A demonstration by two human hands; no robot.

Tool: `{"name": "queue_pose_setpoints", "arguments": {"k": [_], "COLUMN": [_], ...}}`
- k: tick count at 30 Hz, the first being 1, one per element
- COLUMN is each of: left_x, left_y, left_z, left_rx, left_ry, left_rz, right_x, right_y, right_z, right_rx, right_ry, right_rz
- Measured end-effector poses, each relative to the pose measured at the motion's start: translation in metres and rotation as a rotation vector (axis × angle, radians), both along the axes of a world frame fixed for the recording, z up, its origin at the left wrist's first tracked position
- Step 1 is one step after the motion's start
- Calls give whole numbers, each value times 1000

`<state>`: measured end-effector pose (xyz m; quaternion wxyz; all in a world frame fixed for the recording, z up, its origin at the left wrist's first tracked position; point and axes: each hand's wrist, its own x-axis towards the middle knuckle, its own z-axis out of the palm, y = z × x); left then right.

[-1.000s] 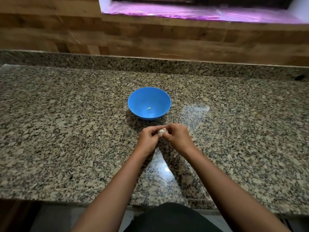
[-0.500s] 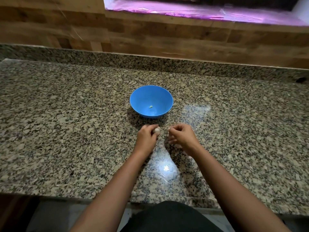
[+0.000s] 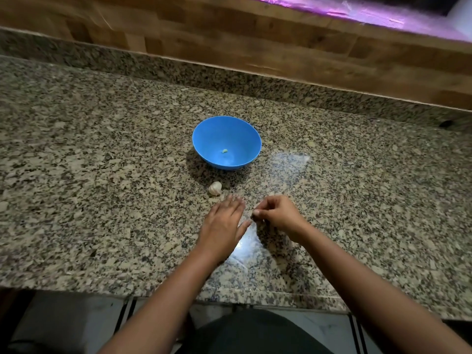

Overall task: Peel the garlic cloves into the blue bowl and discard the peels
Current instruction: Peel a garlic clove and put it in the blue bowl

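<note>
Left hand (image 3: 223, 221) lies flat, fingers straight, on the counter (image 3: 102, 200) near the garlic (image 3: 215, 188); right hand (image 3: 277, 217) curls, its pinch too small to identify, before the bowl (image 3: 204, 139).

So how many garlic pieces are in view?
2: a garlic chunk on the counter before the bowl, one clove inside it. The right hand may hide another.
</note>
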<state>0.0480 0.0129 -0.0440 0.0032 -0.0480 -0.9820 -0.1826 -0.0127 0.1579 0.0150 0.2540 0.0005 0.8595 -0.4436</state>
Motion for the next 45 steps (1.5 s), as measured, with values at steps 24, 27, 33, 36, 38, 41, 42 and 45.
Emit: {"name": "queue_pose_setpoints", "arguments": {"k": [24, 27, 33, 36, 38, 41, 42, 45], "left_x": [-7, -7, -5, -1, 0, 0, 0, 0], "left_y": [1, 3, 1, -1, -1, 0, -1, -1], "left_z": [24, 28, 21, 14, 11, 10, 10, 6], "left_rx": [991, 1038, 719, 278, 116, 66, 68, 78], "left_ry": [-17, -8, -18, -43, -51, -38, -34, -30], "left_rz": [307, 305, 120, -22, -66, -85, -86, -84], "right_x": [12, 7, -3, -3, -3, 2, 4, 8], "right_y": [-10, -5, -1, -6, -10, -12, -12, -12], "right_z": [6, 11, 5, -1, -2, 1, 1, 2], "right_rx": [-591, -560, -242, 183, 388, 517, 540, 576], "right_ry": [-303, -349, -149, 164, 376, 541, 566, 627], "right_rz": [-289, -286, -141, 132, 343, 530, 578, 665]}}
